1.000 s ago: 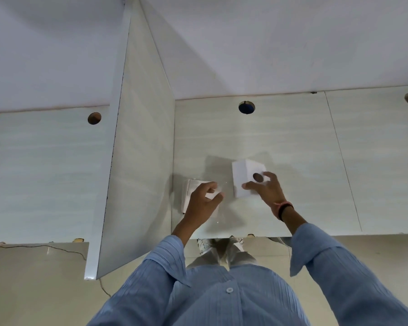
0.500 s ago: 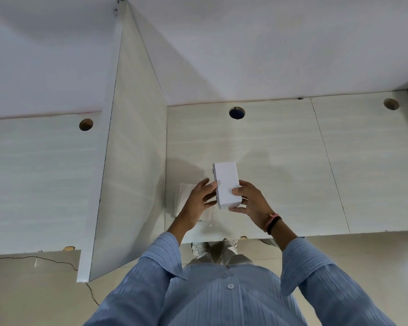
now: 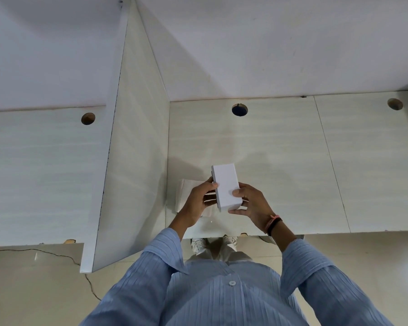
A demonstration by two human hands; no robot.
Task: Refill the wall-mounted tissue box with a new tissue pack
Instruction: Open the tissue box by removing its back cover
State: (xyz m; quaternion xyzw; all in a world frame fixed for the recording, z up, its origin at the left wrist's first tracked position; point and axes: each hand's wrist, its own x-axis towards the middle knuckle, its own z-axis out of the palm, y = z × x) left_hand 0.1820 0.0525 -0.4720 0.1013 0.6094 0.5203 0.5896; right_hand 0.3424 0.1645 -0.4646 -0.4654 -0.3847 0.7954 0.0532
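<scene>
You've got the white tissue box (image 3: 226, 187) gripped in both hands above the desk (image 3: 280, 165), near its front edge: your left hand (image 3: 198, 203) clamps the left side, your right hand (image 3: 250, 203) wraps the lower right with the thumb on top. The tissue pack (image 3: 186, 194) lies flat on the desk just left of the box, beside the upright divider panel (image 3: 134, 161), partly hidden under your left hand.

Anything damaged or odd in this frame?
Yes: a dark crack runs across the floor at lower left, beside the partition. Otherwise both hands hold the white box above the tissue pack; nothing spilled.
</scene>
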